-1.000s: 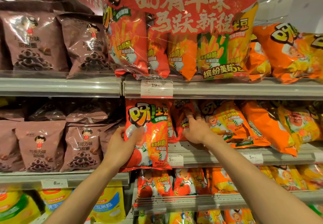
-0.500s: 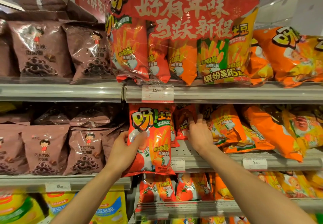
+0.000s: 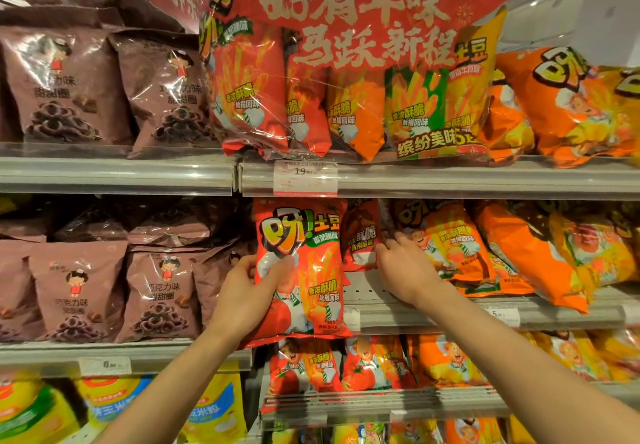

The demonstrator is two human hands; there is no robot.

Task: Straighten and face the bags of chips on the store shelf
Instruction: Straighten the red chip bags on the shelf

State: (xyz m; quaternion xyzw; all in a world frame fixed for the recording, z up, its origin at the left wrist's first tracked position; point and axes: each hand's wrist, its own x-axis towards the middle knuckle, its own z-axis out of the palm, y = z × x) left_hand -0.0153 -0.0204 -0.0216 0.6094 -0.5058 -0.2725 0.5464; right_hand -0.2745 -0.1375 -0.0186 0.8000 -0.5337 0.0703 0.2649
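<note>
Mid-facing on the middle shelf [image 3: 398,315]: left hand [image 3: 247,300] grips the red chip bag [image 3: 304,270] at the shelf's front edge, right hand [image 3: 405,270] pinches the bag behind [image 3: 360,236]. Next, probably tug that one forward and square

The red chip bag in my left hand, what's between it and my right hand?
In the head view, a second red bag stands on the shelf between the held red bag and the right hand, whose fingers reach behind it.
</note>
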